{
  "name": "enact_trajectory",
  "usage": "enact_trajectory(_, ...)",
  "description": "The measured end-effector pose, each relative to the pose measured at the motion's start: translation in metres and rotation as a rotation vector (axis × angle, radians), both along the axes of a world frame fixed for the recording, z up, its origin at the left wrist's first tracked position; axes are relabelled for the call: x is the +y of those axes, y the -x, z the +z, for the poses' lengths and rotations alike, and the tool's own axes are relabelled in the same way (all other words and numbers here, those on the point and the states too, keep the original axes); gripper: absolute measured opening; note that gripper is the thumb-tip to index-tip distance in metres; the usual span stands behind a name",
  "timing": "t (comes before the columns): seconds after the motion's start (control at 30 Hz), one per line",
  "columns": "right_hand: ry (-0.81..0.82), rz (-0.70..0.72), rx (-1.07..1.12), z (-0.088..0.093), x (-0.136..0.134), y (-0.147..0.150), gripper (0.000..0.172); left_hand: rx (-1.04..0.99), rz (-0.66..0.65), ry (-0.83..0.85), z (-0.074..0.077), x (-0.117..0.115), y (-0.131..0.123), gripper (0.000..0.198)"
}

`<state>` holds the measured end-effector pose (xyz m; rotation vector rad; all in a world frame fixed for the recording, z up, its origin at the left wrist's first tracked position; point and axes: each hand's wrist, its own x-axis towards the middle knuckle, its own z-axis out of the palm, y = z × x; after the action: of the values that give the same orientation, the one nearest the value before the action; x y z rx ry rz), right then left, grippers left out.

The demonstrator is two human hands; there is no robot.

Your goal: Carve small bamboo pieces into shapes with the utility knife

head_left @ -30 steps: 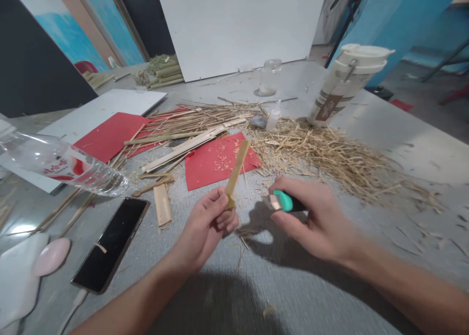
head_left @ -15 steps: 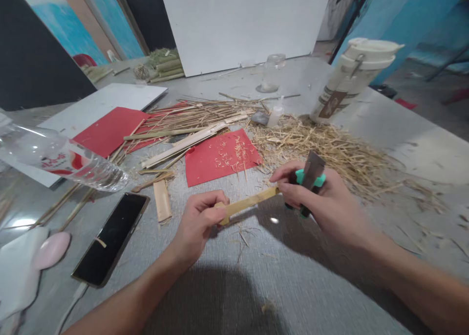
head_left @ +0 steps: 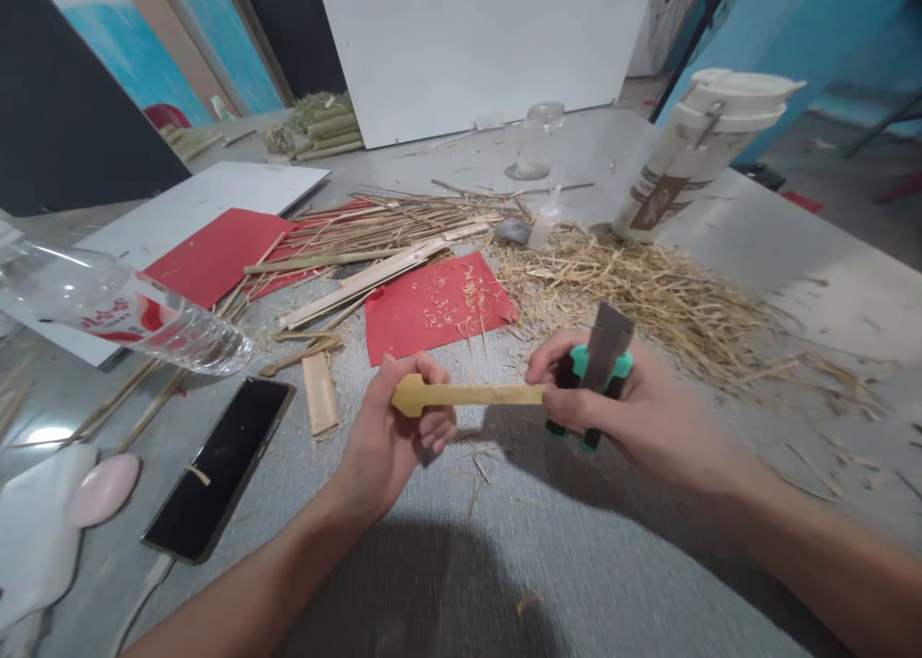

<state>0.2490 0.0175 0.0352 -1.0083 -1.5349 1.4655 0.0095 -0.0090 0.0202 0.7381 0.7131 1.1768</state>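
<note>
A flat yellow strip [head_left: 482,395] with a wider, pointed left end spans both hands above the grey table. My left hand [head_left: 393,427] is closed around its wide end, thumb behind the tip and fingers curled beneath. The narrow right end is pinched between the thumb and fingers of my right hand [head_left: 612,399]. That same hand also holds a tool [head_left: 606,346] with a dark flat blade pointing up and a green and black handle. Beyond the hands, a red sheet [head_left: 439,303] carries thin curled shavings.
Loose straw [head_left: 648,293] and long thin stalks [head_left: 381,231] lie behind the hands. On the left are a phone [head_left: 220,471], a plastic bottle [head_left: 144,312] and a short pale slat [head_left: 319,394]. A lidded jar [head_left: 691,158] stands at the back right.
The yellow strip has turned from slanted to nearly level, and its wide end now shows more fully. My left fingers have shifted beneath it. The blade in my right hand stands slightly further left.
</note>
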Motion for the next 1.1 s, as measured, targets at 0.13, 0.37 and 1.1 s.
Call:
enact_trajectory(0.13,-0.036,0.011,0.017,0.0019,-0.0025,0.0026,0.004,-0.017,-0.027,-0.041,-0.0019,-0.0008,0.0007,0.050)
enact_trajectory(0.37,0.137,0.038,0.174,-0.0008,-0.0051,0.0019,0.007,-0.015,-0.005,-0.036,-0.0044,-0.0009,-0.0013,0.037)
enact_trajectory(1.1,0.177,0.028,0.206,-0.0044,-0.0026,0.0014,0.017,-0.053,-0.048,0.010,-0.0051,-0.0006,-0.0011,0.044)
